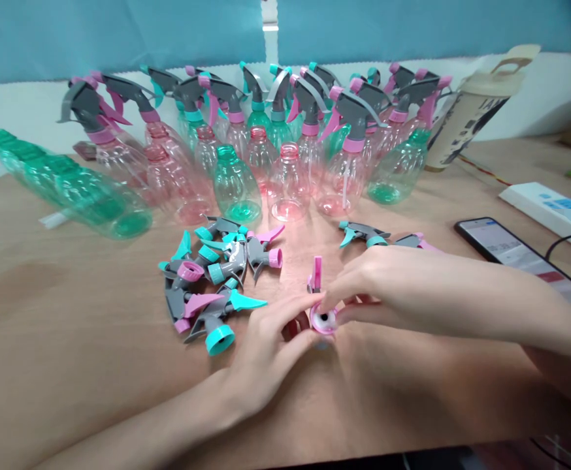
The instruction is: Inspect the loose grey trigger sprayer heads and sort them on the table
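I see both hands meeting low in the middle of the counter [70,326]. Between them is the pink spray head [323,318], its round collar turned toward me and its trigger sticking up behind. My left hand [266,339] comes in from the lower left, and its fingers [298,312] are pressed onto the collar's near and left side. My right hand [378,281] reaches across from the right, its fingers closed on the collar from above and the right. Both hands are pinching the same piece, just above the counter top.

Just beside my left hand there is a pile of loose spray heads [217,281], teal, pink and grey, and the nearest teal collar almost touches my wrist. Two more spray heads [364,233] lie just behind my right hand.

Further back, the standing bottles [285,176] form a crowded arc, some capped and some open-necked. A nested row of green bottles [70,189] lies on its side at the far left.

On the right, a phone [521,258] lies close to my right forearm. A power strip [550,209] is beyond it, and a beige tumbler [476,111] stands by the wall.

The widest bare stretch of counter is at the left front, below the green bottles. The near edge of the counter shows at the bottom right, under my right arm.
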A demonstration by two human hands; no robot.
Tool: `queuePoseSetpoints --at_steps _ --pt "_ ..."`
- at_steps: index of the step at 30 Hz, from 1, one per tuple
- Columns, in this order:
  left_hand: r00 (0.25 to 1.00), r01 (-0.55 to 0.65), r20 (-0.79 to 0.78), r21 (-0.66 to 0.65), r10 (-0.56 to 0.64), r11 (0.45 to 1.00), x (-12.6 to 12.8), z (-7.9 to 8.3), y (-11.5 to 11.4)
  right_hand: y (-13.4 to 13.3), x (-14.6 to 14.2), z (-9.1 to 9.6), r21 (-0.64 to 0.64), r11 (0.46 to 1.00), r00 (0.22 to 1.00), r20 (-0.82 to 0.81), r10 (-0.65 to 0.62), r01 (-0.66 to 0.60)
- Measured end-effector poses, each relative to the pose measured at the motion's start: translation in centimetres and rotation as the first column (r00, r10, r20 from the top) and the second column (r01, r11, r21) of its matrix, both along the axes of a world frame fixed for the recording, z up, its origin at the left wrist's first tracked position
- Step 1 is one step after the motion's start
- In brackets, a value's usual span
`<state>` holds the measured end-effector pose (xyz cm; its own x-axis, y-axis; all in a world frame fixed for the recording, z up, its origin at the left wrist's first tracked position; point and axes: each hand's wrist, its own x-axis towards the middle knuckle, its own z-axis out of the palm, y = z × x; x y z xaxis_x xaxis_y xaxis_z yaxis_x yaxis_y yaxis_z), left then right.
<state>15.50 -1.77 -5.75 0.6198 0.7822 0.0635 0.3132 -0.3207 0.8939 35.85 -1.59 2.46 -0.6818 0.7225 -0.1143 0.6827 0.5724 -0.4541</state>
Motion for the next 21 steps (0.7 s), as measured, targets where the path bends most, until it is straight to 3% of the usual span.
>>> queuePoseSetpoints --at_steps 8,21 --pt "0.989 0.15 -0.019 0.019 -0.149 0.989 0.18 0.6 0.19 1.22 -0.73 0.73 -0.22 0.969 0.993 -0.069 0.094 -0.107" --pt "0.985 0.172 0.004 0.078 -0.173 0.982 0.19 0.4 0.08 0.55 -0.26 0.35 -0.114 0.985 0.991 -0.05 0.127 -0.132"
